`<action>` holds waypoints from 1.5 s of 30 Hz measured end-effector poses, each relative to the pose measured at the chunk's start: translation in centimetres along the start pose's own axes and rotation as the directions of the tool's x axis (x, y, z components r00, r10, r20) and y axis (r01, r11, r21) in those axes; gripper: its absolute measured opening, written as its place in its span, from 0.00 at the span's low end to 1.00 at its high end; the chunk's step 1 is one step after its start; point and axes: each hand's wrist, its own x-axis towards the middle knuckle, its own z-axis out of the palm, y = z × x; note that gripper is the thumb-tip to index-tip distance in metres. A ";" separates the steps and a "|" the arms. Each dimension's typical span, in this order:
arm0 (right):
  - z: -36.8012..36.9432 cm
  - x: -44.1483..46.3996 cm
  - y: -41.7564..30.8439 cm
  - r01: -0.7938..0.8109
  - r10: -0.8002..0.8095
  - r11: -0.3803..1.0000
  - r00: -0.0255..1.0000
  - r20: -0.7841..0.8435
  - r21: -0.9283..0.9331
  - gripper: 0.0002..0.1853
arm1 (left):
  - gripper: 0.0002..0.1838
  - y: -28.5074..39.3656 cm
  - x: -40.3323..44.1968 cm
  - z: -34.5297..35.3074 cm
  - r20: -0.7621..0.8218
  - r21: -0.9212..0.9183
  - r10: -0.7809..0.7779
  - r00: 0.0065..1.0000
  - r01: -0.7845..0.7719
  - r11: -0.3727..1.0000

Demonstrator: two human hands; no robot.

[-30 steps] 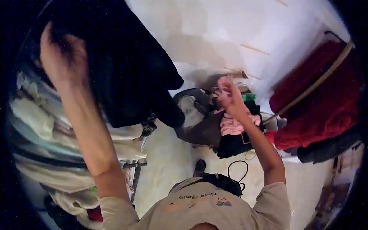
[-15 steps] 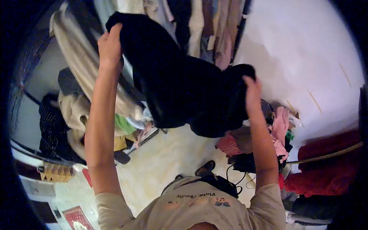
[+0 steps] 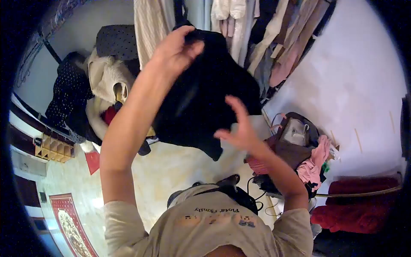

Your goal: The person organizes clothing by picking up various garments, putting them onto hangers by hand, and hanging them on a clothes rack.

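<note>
A large black garment (image 3: 201,94) hangs in front of me, its upper part close to the row of clothes and its lower corner dangling over the floor. My left hand (image 3: 177,49) is at its upper left edge, thumb and fingers apart, slightly blurred. Against the garment's right side is my right hand (image 3: 244,132), fingers and thumb spread and nothing gripped. The garment is so dark that its folds and kind cannot be made out, and what holds up its top is hidden.
Several light clothes (image 3: 231,25) hang behind the garment. To the left are a dotted dark cloth (image 3: 68,94) and a cream fleece garment (image 3: 107,79). A bag (image 3: 295,132) and pink cloth (image 3: 314,167) lie right, near red rolled fabric (image 3: 355,210). A patterned rug (image 3: 72,222) is lower left.
Both hands held the black garment stretched wide; now they are closer together and opened. The left hand moved right, the right hand moved left and down. The view has shifted left.
</note>
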 end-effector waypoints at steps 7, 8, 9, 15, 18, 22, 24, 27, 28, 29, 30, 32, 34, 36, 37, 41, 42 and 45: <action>6.8 -3.5 -1.8 -0.064 0.060 0.997 0.992 0.110 0.033 0.54 | 0.13 -1.9 -1.6 1.1 -0.078 -0.223 -0.032 0.996 0.014 0.975; 7.1 -3.0 -1.9 -0.082 0.081 0.986 0.997 0.011 0.147 0.50 | 0.12 -1.7 -1.6 0.9 -0.086 -0.235 -0.021 0.996 0.000 0.972; 7.4 -2.1 -1.8 -0.090 0.116 0.961 0.990 -0.084 0.262 0.47 | 0.12 -1.7 -1.7 0.7 -0.096 -0.247 -0.012 0.995 -0.012 0.969; 3.7 3.8 3.8 -0.207 0.454 0.778 0.838 -0.303 0.594 0.19 | 0.19 0.6 -1.5 -4.5 0.045 0.102 0.143 0.989 -0.147 0.984; -0.3 7.9 -2.2 -0.205 0.565 0.340 0.824 -0.026 0.918 0.17 | 0.24 1.3 -1.3 -8.2 0.141 0.146 0.184 0.973 -0.204 0.968; -1.1 9.9 -3.3 -0.280 0.644 0.216 0.761 0.079 0.936 0.17 | 0.33 -2.8 -3.8 -12.5 0.306 0.550 0.304 0.902 -0.428 0.717; -0.4 10.4 -2.1 -0.341 0.676 0.242 0.731 0.094 0.908 0.17 | 0.40 -5.0 -6.2 -14.3 0.453 0.553 0.235 0.860 -0.478 0.683; 1.1 8.9 -0.6 -0.384 0.701 0.256 0.706 0.103 0.887 0.17 | 0.52 -9.3 -9.3 -16.8 0.594 0.524 0.143 0.792 -0.516 0.678; 1.2 7.7 -0.5 -0.392 0.707 0.258 0.699 0.104 0.883 0.17 | 0.50 -10.3 -10.5 -15.9 0.553 0.531 0.100 0.827 -0.442 0.723; 1.2 6.7 -0.4 -0.403 0.715 0.262 0.691 0.104 0.877 0.17 | 0.51 -11.2 -10.7 -15.1 0.559 0.525 0.137 0.818 -0.477 0.705; 0.7 5.8 -0.4 -0.412 0.720 0.265 0.686 0.105 0.872 0.17 | 0.52 -12.8 -10.9 -13.9 0.563 0.523 0.174 0.808 -0.511 0.682; -0.8 4.4 -0.8 -0.417 0.728 0.278 0.679 0.094 0.865 0.17 | 0.44 -17.0 -10.2 -12.0 0.528 0.503 0.343 0.777 -0.612 0.611; -2.8 3.7 -1.3 -0.412 0.739 0.291 0.670 0.071 0.864 0.17 | 0.34 -18.0 -9.5 -11.0 0.457 0.562 0.295 0.839 -0.530 0.635; -5.0 2.6 -2.1 -0.409 0.752 0.313 0.658 0.039 0.857 0.17 | 0.20 -16.3 -9.2 -9.7 0.215 0.738 0.110 0.971 -0.235 0.632; -6.2 2.2 -2.2 -0.408 0.759 0.321 0.650 0.025 0.855 0.17 | 0.16 -17.3 -8.0 -9.7 0.212 0.602 0.350 0.912 -0.404 0.688; -9.1 1.4 -1.1 -0.434 0.796 0.369 0.604 -0.038 0.822 0.17 | 0.13 -11.6 -6.7 -6.3 0.295 0.611 0.658 0.693 -0.666 0.428; -9.3 0.8 -0.2 -0.446 0.802 0.381 0.595 -0.049 0.810 0.17 | 0.12 -9.7 -7.2 -4.6 0.388 0.612 0.675 0.627 -0.723 0.320; -8.7 -1.4 3.4 -0.518 0.753 0.604 0.621 -0.220 0.606 0.12 | 0.11 -5.0 -8.5 -0.2 0.467 0.663 0.661 0.587 -0.728 0.177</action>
